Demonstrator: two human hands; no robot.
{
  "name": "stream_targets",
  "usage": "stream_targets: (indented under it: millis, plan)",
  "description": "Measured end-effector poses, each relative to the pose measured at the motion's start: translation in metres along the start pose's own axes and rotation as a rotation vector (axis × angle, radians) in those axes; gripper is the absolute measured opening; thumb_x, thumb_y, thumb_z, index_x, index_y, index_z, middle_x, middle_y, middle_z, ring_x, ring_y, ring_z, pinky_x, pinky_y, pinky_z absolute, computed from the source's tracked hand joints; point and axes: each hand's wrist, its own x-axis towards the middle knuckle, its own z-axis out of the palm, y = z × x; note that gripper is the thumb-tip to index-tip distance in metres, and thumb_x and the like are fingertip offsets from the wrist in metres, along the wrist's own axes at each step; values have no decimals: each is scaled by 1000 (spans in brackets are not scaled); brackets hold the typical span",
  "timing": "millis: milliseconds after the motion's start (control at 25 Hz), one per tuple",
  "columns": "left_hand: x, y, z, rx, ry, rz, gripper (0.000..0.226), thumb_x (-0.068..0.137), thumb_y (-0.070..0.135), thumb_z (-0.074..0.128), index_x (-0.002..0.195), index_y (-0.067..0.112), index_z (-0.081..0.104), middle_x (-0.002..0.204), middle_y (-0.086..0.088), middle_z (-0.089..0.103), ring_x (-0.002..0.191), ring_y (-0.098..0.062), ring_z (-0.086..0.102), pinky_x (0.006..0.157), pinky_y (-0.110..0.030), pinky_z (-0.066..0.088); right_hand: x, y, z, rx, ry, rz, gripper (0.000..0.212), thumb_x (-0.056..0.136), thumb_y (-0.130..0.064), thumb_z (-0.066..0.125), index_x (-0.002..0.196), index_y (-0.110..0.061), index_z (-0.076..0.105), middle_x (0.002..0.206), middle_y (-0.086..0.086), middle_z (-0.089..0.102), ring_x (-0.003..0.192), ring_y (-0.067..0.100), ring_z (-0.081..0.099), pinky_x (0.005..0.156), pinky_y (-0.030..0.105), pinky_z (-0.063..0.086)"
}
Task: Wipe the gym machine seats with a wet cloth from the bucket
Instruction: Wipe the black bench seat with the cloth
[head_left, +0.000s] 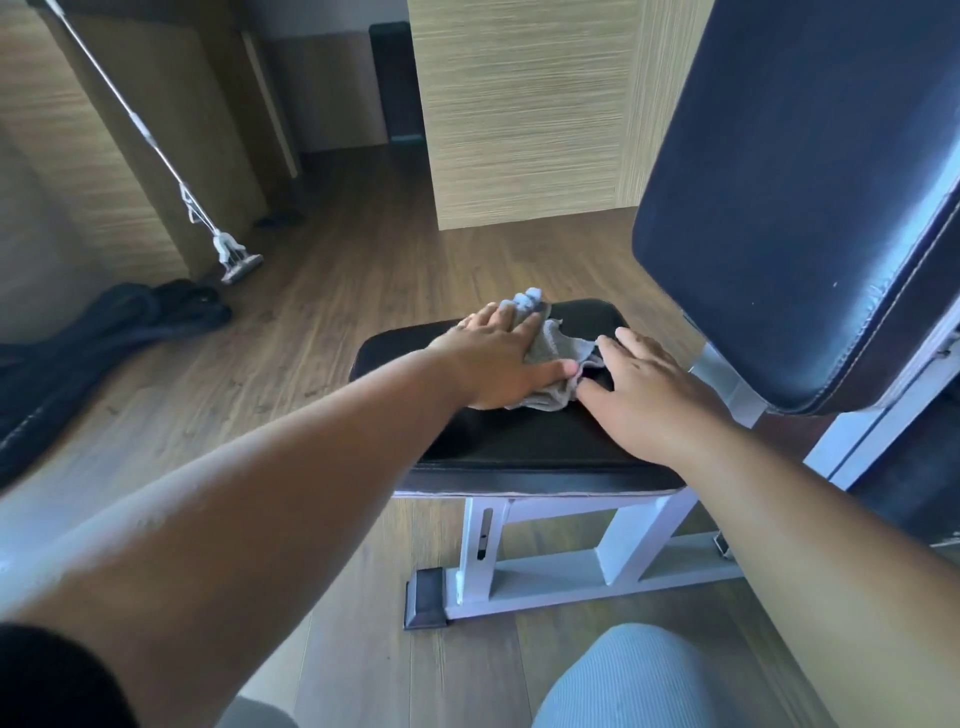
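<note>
A wood-plank floor (332, 249) runs across the room, with pale, striped wall panels (524, 109) standing behind it. A mop (236, 262) with a metal handle leans against the left panels, its head on the floor, and near it a heap of dark rope or strap (156, 312) lies on the planks.

In the middle stands a gym bench on a white metal frame (545, 566) with a black foot cap (426, 597) at its near left end. Its black padded seat (519, 447) lies flat, and a dark backrest pad (800, 208) rises tilted at the right, just beside the seat's far right edge.

A grey cloth (550, 353) lies bunched on the far half of the seat. The left hand (498, 358) presses flat on it, fingers straight and spread, thumb stretched toward the right; cloth shows past the fingertips and under the palm. The right hand (644, 384) rests palm down on the bare seat just beside the cloth, fingers straight and relaxed, holding nothing; its thumb tip lies touching or nearly touching the cloth's edge. Both forearms are bare and reach forward from the bottom corners, the left one ending in a dark sleeve (52, 680). A knee in light ribbed fabric (639, 680) shows at the bottom edge, in front of the bench.
</note>
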Motion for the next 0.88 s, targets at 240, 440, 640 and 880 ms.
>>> stream_targets:
  millis: [240, 440, 640, 880]
  plan:
    - [-19, -98, 8, -57, -11, -301, 96, 70, 86, 5, 152, 39, 23, 161, -7, 22, 145, -32, 25, 114, -49, 26, -4, 1, -2, 1, -35, 1, 65, 100, -56, 24, 158, -30, 13, 167, -16, 1, 152, 11, 11, 106, 39, 30]
    - [-67, -110, 30, -494, 143, -472, 64, 98, 58, 39, 156, 37, 19, 159, -3, 25, 138, -29, 35, 99, -34, 28, -3, 1, 1, 14, -16, -4, 59, 98, -55, 25, 149, -26, 29, 162, -8, 17, 147, 18, 23, 99, 40, 33]
    - [-130, -101, 45, -258, 293, 23, 73, 93, 72, 27, 153, 32, 27, 165, -3, 14, 153, -26, 2, 121, -44, 13, 2, 2, 4, 15, -43, -7, 53, 94, -57, 25, 136, -25, 37, 158, -8, 22, 143, 17, 27, 94, 40, 36]
    - [-130, -54, 38, 46, 284, 85, 98, 80, 87, 32, 158, 31, 12, 166, 4, 8, 152, -12, -2, 117, -26, -10, 2, -1, 5, 7, -20, -4, 55, 95, -53, 24, 138, -21, 37, 157, -4, 25, 141, 21, 30, 93, 43, 38]
